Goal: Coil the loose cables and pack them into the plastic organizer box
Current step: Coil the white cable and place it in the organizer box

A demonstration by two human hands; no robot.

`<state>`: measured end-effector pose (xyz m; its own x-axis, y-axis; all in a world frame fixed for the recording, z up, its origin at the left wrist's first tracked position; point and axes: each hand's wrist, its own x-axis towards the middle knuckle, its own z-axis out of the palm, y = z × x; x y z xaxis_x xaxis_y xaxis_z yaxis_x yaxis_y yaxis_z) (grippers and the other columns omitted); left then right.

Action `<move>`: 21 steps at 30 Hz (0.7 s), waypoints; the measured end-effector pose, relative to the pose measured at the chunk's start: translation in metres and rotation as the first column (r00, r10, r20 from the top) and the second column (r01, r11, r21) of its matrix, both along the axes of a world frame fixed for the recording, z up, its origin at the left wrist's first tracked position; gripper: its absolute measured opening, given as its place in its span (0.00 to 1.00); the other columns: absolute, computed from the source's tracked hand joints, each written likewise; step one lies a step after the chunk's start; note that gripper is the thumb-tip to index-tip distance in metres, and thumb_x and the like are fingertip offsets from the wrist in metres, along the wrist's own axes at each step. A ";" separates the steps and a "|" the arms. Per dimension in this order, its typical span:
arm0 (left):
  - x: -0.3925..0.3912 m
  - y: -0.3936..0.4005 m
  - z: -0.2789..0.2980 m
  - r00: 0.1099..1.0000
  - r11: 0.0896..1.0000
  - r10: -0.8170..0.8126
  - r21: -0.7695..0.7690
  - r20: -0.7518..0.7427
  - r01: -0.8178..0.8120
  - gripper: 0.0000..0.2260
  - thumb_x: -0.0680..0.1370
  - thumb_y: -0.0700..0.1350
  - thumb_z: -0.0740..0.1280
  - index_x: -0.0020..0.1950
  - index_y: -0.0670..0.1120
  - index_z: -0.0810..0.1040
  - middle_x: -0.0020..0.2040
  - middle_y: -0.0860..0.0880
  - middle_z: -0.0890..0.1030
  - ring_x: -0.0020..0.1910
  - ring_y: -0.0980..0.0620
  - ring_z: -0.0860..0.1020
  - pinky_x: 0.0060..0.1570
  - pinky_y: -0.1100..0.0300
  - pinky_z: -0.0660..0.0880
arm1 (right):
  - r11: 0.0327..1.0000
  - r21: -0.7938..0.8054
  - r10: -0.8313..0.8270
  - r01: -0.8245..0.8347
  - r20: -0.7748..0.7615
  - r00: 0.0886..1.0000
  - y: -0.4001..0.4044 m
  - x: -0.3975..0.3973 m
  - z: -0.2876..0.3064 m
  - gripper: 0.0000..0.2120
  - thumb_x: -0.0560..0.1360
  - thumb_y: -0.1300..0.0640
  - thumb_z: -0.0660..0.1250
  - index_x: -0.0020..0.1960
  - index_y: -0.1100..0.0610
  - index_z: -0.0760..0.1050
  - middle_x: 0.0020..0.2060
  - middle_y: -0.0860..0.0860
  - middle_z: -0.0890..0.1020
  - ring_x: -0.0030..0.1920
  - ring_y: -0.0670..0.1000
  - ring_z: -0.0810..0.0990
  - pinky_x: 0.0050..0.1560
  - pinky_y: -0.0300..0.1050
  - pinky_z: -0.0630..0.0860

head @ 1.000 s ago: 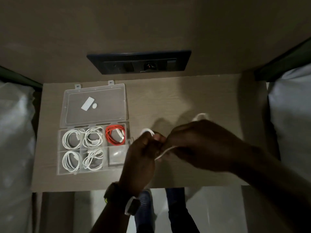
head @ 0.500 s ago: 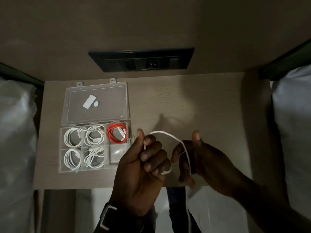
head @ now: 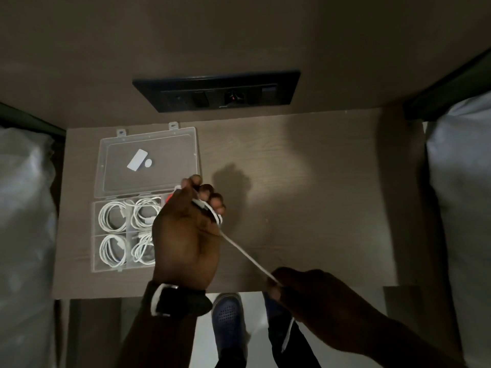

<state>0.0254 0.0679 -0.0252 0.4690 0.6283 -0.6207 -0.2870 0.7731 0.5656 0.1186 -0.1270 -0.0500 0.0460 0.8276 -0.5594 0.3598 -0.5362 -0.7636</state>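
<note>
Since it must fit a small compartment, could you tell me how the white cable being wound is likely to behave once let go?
The white cable is probably floppy: it wraps tightly around the left hand and runs straight only under the right hand's pull. Released, the loops may spring looser. It looks thin, so likely light.

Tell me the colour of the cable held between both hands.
White cable, seen in the head view.

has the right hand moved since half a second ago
Yes. The right hand has dropped toward the near edge of the table, away from the organizer box, pulling the white cable taut.
</note>
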 end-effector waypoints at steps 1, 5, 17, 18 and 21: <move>-0.001 0.000 -0.003 0.993 0.993 -0.052 0.099 -0.105 0.062 0.09 0.81 0.44 0.56 0.44 0.44 0.73 0.35 0.49 0.71 0.33 0.52 0.70 0.40 0.58 0.67 | 0.999 -0.003 0.036 -0.036 0.029 0.999 -0.004 0.006 0.004 0.17 0.77 0.32 0.48 0.53 0.41 0.68 0.43 0.50 0.82 0.42 0.50 0.84 0.45 0.45 0.82; -0.007 -0.034 -0.013 0.798 0.798 -0.417 0.245 -0.435 0.551 0.11 0.83 0.40 0.58 0.43 0.40 0.75 0.33 0.45 0.76 0.31 0.52 0.74 0.37 0.58 0.72 | 0.977 0.204 -0.008 -0.061 0.322 0.947 0.003 0.041 0.020 0.17 0.76 0.36 0.49 0.56 0.38 0.71 0.46 0.38 0.81 0.49 0.41 0.80 0.43 0.39 0.80; -0.004 -0.060 0.005 0.908 0.907 -0.404 -0.081 0.109 0.413 0.14 0.79 0.49 0.62 0.41 0.44 0.81 0.30 0.50 0.77 0.24 0.57 0.73 0.27 0.63 0.73 | 0.842 0.197 -0.458 0.502 -0.233 0.858 0.039 0.035 -0.006 0.09 0.77 0.50 0.63 0.47 0.53 0.80 0.33 0.45 0.79 0.31 0.40 0.76 0.34 0.31 0.69; -0.004 -0.055 0.007 0.928 0.937 -0.288 -0.128 0.238 0.324 0.15 0.81 0.49 0.59 0.43 0.42 0.79 0.29 0.50 0.77 0.25 0.56 0.75 0.27 0.62 0.75 | 0.860 0.161 -0.453 0.484 -0.194 0.870 0.037 0.030 -0.010 0.09 0.78 0.49 0.61 0.47 0.50 0.79 0.32 0.46 0.78 0.29 0.40 0.74 0.32 0.31 0.68; -0.012 -0.027 0.004 0.955 0.983 -0.058 -0.149 0.291 0.105 0.14 0.84 0.50 0.54 0.46 0.45 0.74 0.28 0.53 0.70 0.25 0.57 0.71 0.29 0.63 0.73 | 0.983 0.062 -0.172 0.174 -0.029 0.985 0.017 -0.003 -0.014 0.11 0.81 0.45 0.55 0.45 0.44 0.73 0.34 0.49 0.79 0.33 0.46 0.79 0.36 0.44 0.77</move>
